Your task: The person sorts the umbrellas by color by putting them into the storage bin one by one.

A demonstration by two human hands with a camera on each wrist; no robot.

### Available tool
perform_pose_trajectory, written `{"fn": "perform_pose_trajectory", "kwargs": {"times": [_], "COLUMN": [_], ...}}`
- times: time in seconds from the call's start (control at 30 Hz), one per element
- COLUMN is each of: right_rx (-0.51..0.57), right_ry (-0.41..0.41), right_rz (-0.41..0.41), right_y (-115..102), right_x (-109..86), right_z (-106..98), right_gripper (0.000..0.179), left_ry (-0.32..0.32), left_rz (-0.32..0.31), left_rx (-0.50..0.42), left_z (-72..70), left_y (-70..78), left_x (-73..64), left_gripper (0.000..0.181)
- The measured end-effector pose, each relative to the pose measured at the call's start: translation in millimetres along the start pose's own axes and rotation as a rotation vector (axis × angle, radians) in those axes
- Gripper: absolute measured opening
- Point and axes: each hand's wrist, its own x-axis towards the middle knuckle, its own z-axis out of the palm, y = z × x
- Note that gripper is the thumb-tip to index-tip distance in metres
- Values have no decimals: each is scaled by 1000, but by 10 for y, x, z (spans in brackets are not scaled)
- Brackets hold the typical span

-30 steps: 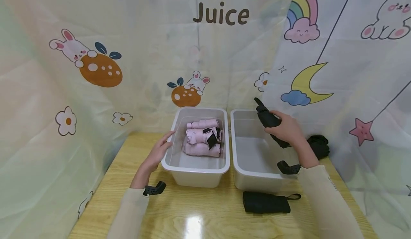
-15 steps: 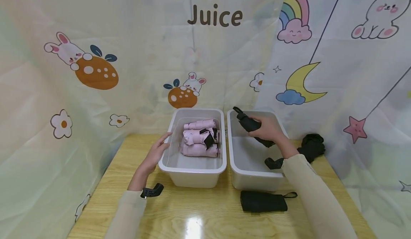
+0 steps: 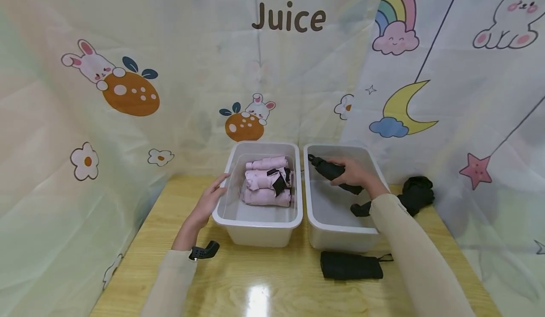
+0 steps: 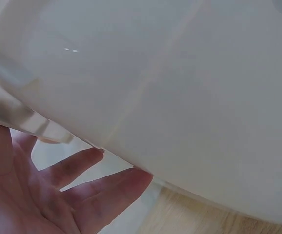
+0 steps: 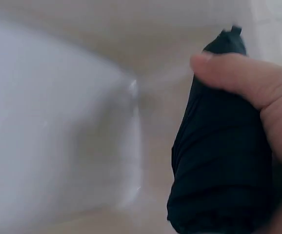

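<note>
Left hand (image 3: 207, 202): unclenched, grasping nothing, resting nearly straight fingers against the left rim of the left bin (image 3: 257, 224); same place as half a second ago.
Black umbrella (image 3: 329, 169): lower than half a second ago, with the strap end now below the far rim of the right bin (image 3: 328, 213); inside it, slanting, strap end toward the far left corner; impossible to tell if touching the bottom.
Right hand (image 3: 351, 172): grasping the black umbrella around its body, thumb laid across it; lower in the right bin than before.
Placing step: apparently well along, not finished while gripped.
Backdrop curtain (image 3: 187, 85): hanging close behind both bins, probably limiting room at the far side.
Pink rolls (image 3: 267, 197): three, lying side by side in the left bin, black strap on the middle one.
Black roll (image 3: 351, 266): lying on the desk (image 3: 221, 279) in front of the right bin, untouched.
Right sleeve (image 3: 410, 246): crossing the right bin's near right corner and covering it from sight.
Black bundle (image 3: 416, 194): crumpled, on the desk right of the right bin, partly hidden; hard to identify.
</note>
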Motion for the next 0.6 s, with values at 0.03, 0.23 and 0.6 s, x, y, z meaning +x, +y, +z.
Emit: {"fn": "perform_pose_trajectory", "kwargs": {"times": [0.03, 0.23, 0.6], "right_rx": [-8, -12, 5], "right_ry": [-3, -38, -55], "right_rz": [-2, 17, 30], "right_y": [36, 276, 434], "right_x": [19, 69, 172], "right_z": [14, 139, 262], "right_gripper": [83, 79, 74], "left_ry": [-3, -40, -40], "left_rz": [-2, -45, -52], "left_rx": [-7, -56, -29], "left_z": [-6, 3, 38], "left_y": [8, 105, 361], "left_x": [8, -20, -152], "left_gripper": [48, 48, 49]}}
